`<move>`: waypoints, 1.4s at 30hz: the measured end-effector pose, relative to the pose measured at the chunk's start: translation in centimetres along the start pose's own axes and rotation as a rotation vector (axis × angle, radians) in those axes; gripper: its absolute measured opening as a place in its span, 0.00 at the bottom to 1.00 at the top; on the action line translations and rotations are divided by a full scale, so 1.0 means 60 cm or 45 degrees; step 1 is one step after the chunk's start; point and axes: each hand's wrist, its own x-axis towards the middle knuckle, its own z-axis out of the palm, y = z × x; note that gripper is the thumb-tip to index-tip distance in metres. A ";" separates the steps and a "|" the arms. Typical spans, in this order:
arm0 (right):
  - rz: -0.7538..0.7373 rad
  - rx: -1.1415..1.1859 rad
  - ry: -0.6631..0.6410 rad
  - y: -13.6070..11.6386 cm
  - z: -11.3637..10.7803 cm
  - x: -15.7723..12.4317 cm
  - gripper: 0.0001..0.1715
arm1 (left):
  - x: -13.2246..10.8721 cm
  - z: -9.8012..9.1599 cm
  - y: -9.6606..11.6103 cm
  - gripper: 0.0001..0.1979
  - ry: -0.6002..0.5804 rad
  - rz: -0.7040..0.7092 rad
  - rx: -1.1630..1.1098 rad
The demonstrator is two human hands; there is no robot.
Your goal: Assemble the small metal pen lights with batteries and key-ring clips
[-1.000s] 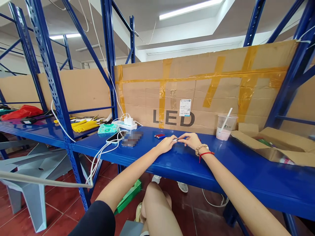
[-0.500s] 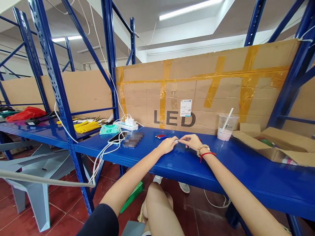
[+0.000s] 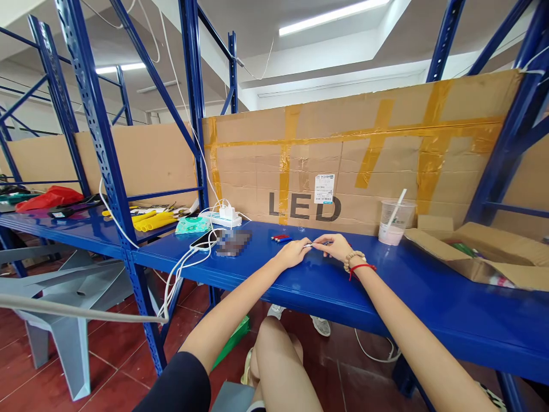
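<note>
My left hand (image 3: pixel 294 254) is closed, its fingertips pinching a small slim silvery piece (image 3: pixel 309 245) just above the blue shelf top (image 3: pixel 253 266). From the other side my right hand (image 3: pixel 335 247) meets it, thumb and fingers also pinched at the piece. The fingers cover most of it, so its exact kind does not show. Behind my left hand lie several red and blue pens (image 3: pixel 281 238). A beaded bracelet and a red cord circle my right wrist.
At right stand a plastic cup (image 3: pixel 395 223) with a straw and an open cardboard box (image 3: pixel 484 257). To the left are a phone (image 3: pixel 206 241), white cables, a power strip (image 3: pixel 225 217) and a green packet (image 3: pixel 191 225). A tall cardboard panel (image 3: pixel 253 166) backs the shelf.
The view has shifted very slightly. Both hands stay pinched together at the same spot, with no clear movement of the piece between them.
</note>
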 end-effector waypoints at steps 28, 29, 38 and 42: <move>0.134 -0.037 -0.065 0.003 -0.002 0.000 0.19 | 0.002 0.003 -0.003 0.11 -0.045 -0.006 -0.018; 0.135 -0.036 -0.061 0.004 -0.001 0.000 0.19 | 0.002 0.003 -0.003 0.11 -0.043 0.000 -0.026; 0.087 -0.040 -0.074 0.004 -0.003 0.001 0.19 | 0.004 0.006 -0.010 0.10 -0.018 0.032 -0.083; 0.126 -0.012 -0.074 -0.003 -0.004 -0.002 0.18 | 0.007 0.010 -0.019 0.11 -0.010 0.089 -0.139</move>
